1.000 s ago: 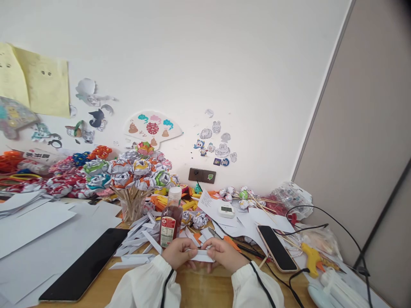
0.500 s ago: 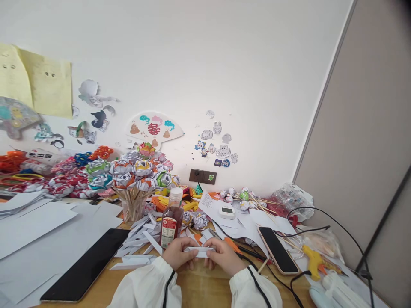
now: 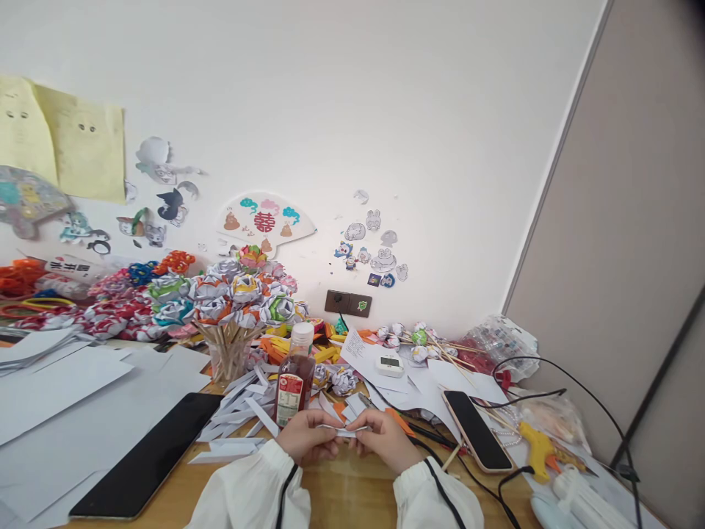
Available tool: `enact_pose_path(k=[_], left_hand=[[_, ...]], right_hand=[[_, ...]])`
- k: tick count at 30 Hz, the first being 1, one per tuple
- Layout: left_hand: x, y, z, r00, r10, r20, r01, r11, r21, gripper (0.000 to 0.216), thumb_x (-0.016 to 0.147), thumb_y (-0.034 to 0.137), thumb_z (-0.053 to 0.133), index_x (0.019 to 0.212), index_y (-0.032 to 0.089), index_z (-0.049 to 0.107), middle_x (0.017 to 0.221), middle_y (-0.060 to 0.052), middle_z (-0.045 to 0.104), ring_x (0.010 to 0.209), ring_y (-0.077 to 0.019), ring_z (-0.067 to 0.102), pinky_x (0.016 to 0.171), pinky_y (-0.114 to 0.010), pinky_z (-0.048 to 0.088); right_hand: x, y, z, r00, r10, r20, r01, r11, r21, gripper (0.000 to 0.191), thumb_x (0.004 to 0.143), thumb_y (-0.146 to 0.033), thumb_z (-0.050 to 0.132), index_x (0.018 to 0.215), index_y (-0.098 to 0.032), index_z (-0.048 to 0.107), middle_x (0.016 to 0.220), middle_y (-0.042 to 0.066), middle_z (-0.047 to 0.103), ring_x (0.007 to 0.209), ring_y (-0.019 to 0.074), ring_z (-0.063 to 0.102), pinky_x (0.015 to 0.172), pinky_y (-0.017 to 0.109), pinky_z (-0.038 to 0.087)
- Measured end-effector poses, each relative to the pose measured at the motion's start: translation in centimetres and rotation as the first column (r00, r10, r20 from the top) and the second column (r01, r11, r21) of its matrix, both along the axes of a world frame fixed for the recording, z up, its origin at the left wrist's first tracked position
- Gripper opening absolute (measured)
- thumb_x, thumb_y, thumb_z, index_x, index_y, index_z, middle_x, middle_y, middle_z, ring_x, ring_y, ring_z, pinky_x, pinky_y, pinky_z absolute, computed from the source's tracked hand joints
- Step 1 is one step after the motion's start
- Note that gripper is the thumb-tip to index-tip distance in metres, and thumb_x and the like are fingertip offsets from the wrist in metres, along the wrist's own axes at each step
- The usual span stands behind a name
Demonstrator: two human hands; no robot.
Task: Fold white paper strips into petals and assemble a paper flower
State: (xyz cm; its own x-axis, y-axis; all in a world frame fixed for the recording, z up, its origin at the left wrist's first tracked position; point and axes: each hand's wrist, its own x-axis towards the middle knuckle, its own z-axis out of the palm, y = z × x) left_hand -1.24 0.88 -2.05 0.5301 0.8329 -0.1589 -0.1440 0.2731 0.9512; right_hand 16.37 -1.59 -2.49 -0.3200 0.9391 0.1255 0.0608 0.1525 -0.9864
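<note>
A small folded strip of white paper [image 3: 346, 432] spans the gap between my two hands, low over the wooden table. My left hand [image 3: 309, 438] pinches its left end, and my right hand [image 3: 381, 438] pinches its right end; the fingertips cover both ends. Just behind my left hand stands a sauce bottle [image 3: 296, 375] with a white cap and dark red contents. Left of it lies a heap of folded white paper strips [image 3: 242, 411].
A black tablet [image 3: 148, 455] and white sheets [image 3: 49, 404] lie left. Paper flowers on sticks [image 3: 236, 290] fill a clear cup behind. At right are a phone [image 3: 476, 430], a yellow glue gun [image 3: 534, 448], black cables and a white timer [image 3: 390, 364].
The paper strip has tilted and now shows a narrower face between my fingers. Both hands have shifted only slightly, their fingertips changing position on the paper.
</note>
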Motion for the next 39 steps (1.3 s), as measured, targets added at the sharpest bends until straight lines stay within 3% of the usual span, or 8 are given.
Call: enact_pose_path(k=[5, 11, 18, 22, 26, 33, 39], left_hand=[[0.2, 0.1, -0.3, 0.997, 0.048, -0.067, -0.044, 0.997, 0.06, 0.043, 0.043, 0.051, 0.066, 0.06, 0.014, 0.052, 0.055, 0.001, 0.061, 0.046, -0.0101, 0.053, 0.05, -0.024, 0.039], [0.1, 0.2, -0.7, 0.987, 0.083, -0.141, -0.047, 0.969, 0.244, 0.056, 0.041, 0.046, 0.07, 0.084, 0.014, 0.053, 0.052, 0.005, 0.056, 0.047, -0.0119, 0.054, 0.046, -0.022, 0.037], [0.1, 0.1, -0.4, 0.95, 0.205, -0.235, -0.13, 0.945, 0.3, 0.045, 0.042, 0.049, 0.067, 0.068, 0.015, 0.052, 0.042, 0.006, 0.054, 0.04, -0.0107, 0.051, 0.041, -0.022, 0.036], [-0.1, 0.0, 0.0, 0.953, 0.213, -0.216, -0.131, 0.932, 0.339, 0.041, 0.043, 0.048, 0.066, 0.061, 0.015, 0.05, 0.044, 0.004, 0.058, 0.042, -0.0112, 0.053, 0.044, -0.023, 0.04], [-0.1, -0.1, 0.2, 0.956, 0.2, -0.216, -0.121, 0.936, 0.331, 0.042, 0.042, 0.049, 0.066, 0.061, 0.015, 0.049, 0.045, 0.004, 0.058, 0.043, -0.0123, 0.054, 0.046, -0.025, 0.042], [0.0, 0.1, -0.2, 0.975, 0.144, -0.17, -0.101, 0.966, 0.238, 0.049, 0.039, 0.052, 0.066, 0.068, 0.015, 0.052, 0.048, 0.004, 0.058, 0.047, -0.0132, 0.057, 0.048, -0.024, 0.042], [-0.1, 0.0, 0.1, 0.98, 0.115, -0.16, -0.08, 0.975, 0.209, 0.05, 0.039, 0.051, 0.066, 0.068, 0.013, 0.052, 0.054, 0.003, 0.06, 0.047, -0.0117, 0.056, 0.043, -0.022, 0.039]], right_hand=[[-0.1, -0.2, 0.2, 0.999, 0.008, 0.036, -0.008, 1.0, 0.005, 0.033, 0.062, -0.046, 0.058, 0.073, -0.015, 0.056, 0.061, -0.001, 0.057, 0.048, 0.0088, 0.05, 0.05, 0.023, 0.04], [-0.3, 0.4, -0.4, 0.998, -0.038, 0.046, 0.037, 0.999, 0.024, 0.034, 0.062, -0.041, 0.061, 0.086, -0.019, 0.054, 0.058, -0.004, 0.055, 0.046, 0.0081, 0.048, 0.047, 0.021, 0.039], [-0.2, 0.5, -0.2, 0.996, -0.083, 0.031, 0.08, 0.993, 0.081, 0.031, 0.062, -0.037, 0.062, 0.083, -0.015, 0.055, 0.058, -0.002, 0.058, 0.046, 0.0085, 0.05, 0.048, 0.022, 0.04], [0.2, 0.6, -0.2, 0.999, -0.035, 0.0, 0.035, 0.999, 0.028, 0.033, 0.064, -0.039, 0.059, 0.084, -0.014, 0.054, 0.062, 0.0, 0.061, 0.047, 0.0083, 0.051, 0.046, 0.021, 0.039], [0.7, 1.0, -0.6, 0.999, -0.031, -0.025, 0.031, 0.999, 0.008, 0.03, 0.064, -0.04, 0.059, 0.076, -0.013, 0.054, 0.06, 0.0, 0.061, 0.046, 0.0077, 0.052, 0.047, 0.021, 0.039], [1.1, 1.2, -0.6, 0.995, -0.059, -0.075, 0.057, 0.998, -0.033, 0.036, 0.06, -0.043, 0.061, 0.08, -0.015, 0.051, 0.059, -0.001, 0.061, 0.046, 0.0093, 0.053, 0.05, 0.024, 0.04], [1.2, 1.2, -0.5, 0.993, -0.052, -0.106, 0.054, 0.998, 0.024, 0.032, 0.063, -0.041, 0.059, 0.082, -0.017, 0.048, 0.06, -0.002, 0.06, 0.049, 0.0107, 0.054, 0.051, 0.025, 0.041]])
